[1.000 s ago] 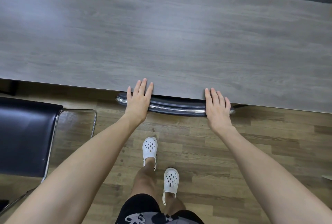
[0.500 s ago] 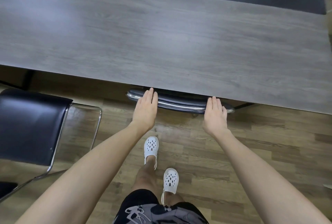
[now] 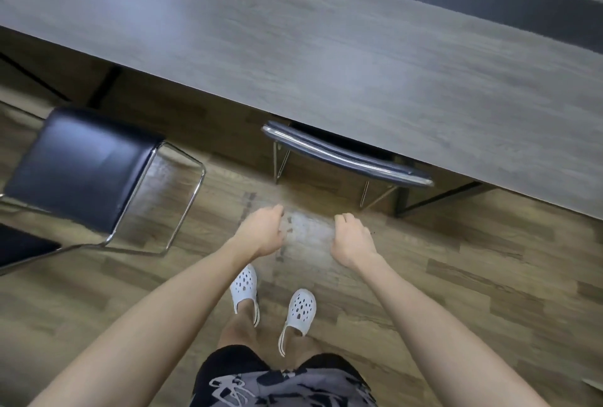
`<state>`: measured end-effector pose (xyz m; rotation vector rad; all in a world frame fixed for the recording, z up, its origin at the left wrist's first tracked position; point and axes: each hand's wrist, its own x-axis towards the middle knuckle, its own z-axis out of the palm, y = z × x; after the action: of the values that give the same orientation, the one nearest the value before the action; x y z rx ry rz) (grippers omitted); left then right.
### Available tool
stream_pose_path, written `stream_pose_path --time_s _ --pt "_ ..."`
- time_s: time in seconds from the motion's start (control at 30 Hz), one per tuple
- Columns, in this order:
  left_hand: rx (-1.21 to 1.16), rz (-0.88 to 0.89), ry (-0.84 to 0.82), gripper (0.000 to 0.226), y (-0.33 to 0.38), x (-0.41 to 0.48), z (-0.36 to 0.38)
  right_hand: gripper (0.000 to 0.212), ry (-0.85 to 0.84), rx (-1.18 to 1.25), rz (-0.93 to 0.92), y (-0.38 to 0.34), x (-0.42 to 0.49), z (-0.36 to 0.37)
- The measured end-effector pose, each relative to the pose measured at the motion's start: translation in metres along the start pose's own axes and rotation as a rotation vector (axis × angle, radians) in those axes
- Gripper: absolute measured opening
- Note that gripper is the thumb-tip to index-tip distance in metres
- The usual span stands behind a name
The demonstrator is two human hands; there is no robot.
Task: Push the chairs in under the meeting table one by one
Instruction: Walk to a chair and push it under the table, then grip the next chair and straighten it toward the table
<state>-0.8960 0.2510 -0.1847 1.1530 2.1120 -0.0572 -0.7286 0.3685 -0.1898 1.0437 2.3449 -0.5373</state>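
Left hand (image 3: 262, 232) and right hand (image 3: 354, 236) hang loosely curled, empty; pulled-out chair (image 3: 81, 165) stands beside tucked chair (image 3: 346, 153).

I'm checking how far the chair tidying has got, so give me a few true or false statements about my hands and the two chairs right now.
1. Both hands grip a backrest. False: the left hand and right hand hang over the floor and hold nothing.
2. The chair ahead has its seat hidden under the table. True.
3. The black chair on the left is tucked under the table too. False: it stands clear of the table edge, with its seat in full view.
4. The person wears white clogs. True.
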Motion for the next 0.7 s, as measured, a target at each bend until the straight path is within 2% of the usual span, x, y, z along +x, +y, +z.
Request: stream_pose_path --time_s 0.27,0.4,0.53,0.7 --pt "-0.066 -0.114 0.028 0.045 -0.057 -0.056 0.009 0.037 -0.168 -0.028 -0.039 -0.061 -0.018 0.022" --pt "-0.106 -0.153 0.052 0.035 -0.099 -0.088 0.014 0.036 -0.185 -0.087 -0.072 -0.105 -0.029 0.03" --pt "-0.145 -0.189 0.051 0.047 -0.145 -0.123 0.015 0.037 -0.188 -0.105 -0.107 -0.154 -0.038 0.039" --pt "-0.155 -0.238 0.059 0.04 -0.209 -0.166 0.017 0.04 -0.21 -0.142 -0.162 -0.222 -0.051 0.055"
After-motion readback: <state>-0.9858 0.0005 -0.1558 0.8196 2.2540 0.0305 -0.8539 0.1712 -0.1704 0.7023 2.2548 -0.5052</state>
